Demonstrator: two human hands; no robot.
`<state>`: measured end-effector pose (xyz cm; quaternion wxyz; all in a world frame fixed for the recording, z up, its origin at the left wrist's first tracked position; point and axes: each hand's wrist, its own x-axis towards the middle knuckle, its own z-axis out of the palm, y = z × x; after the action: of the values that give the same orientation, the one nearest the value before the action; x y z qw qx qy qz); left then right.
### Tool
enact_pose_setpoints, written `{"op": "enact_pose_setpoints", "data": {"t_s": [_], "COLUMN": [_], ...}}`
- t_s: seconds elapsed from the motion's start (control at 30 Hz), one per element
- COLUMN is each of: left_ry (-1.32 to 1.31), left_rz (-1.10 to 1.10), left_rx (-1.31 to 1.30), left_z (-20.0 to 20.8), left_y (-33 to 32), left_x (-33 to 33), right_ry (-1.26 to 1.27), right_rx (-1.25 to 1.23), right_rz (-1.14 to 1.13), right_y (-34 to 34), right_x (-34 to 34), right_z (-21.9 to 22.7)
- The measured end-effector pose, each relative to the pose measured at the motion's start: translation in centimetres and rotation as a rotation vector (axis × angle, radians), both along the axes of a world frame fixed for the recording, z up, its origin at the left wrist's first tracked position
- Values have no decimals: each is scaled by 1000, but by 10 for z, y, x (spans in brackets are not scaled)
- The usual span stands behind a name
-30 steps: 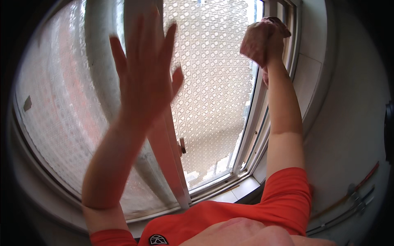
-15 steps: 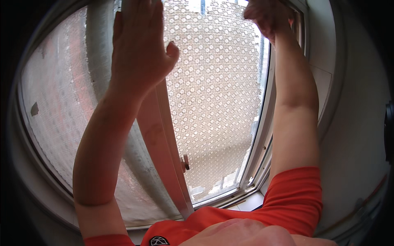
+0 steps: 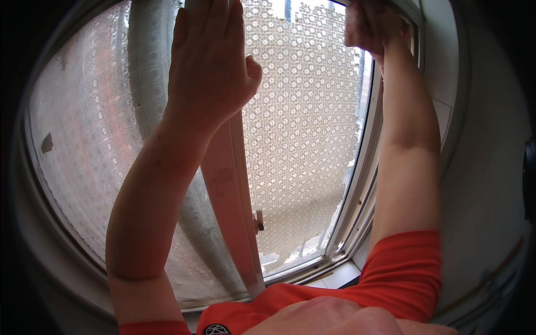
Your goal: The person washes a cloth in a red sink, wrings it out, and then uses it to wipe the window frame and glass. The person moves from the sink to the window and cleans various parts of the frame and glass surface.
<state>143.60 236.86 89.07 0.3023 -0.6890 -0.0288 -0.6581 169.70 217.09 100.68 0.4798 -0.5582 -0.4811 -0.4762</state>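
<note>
My left hand (image 3: 209, 67) is raised high against the upright window post (image 3: 226, 184), back of the hand toward me. Its fingers stretch up and the thumb stands out to the right; the fingertips run past the top edge of the view. At the upper right, my right hand (image 3: 388, 25) grips a bunched reddish-brown cloth (image 3: 360, 28) close to the top right of the window frame. Most of its fingers are in shadow. Between my hands is a window pane (image 3: 301, 128) covered with a flower-patterned film, ragged along its edges.
A small handle (image 3: 258, 221) juts from the post lower down. Left of the post lies another pane (image 3: 84, 139) with a cloudy, torn covering. White tiles (image 3: 341, 274) line the sill below. A plain wall (image 3: 486, 139) stands to the right.
My left hand and the window post sit farther right in the view. My right hand has shifted slightly right, and more of the cloth shows.
</note>
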Motion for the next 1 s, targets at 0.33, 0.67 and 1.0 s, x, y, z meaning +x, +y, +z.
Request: {"op": "enact_pose_setpoints", "data": {"t_s": [0.33,0.67,1.0], "left_ry": [-33,-96,-76], "left_rz": [-32,-119,-95], "left_rx": [2,-6,-38], "left_z": [-5,-2,0], "left_y": [7,2,0], "left_x": [4,4,-8], "right_ry": [123,-82,-459], "right_rx": [57,131,-117], "right_rz": [97,-94,-177], "right_y": [-15,29,129], "right_x": [33,-55,-119], "right_z": [4,-10,5]}}
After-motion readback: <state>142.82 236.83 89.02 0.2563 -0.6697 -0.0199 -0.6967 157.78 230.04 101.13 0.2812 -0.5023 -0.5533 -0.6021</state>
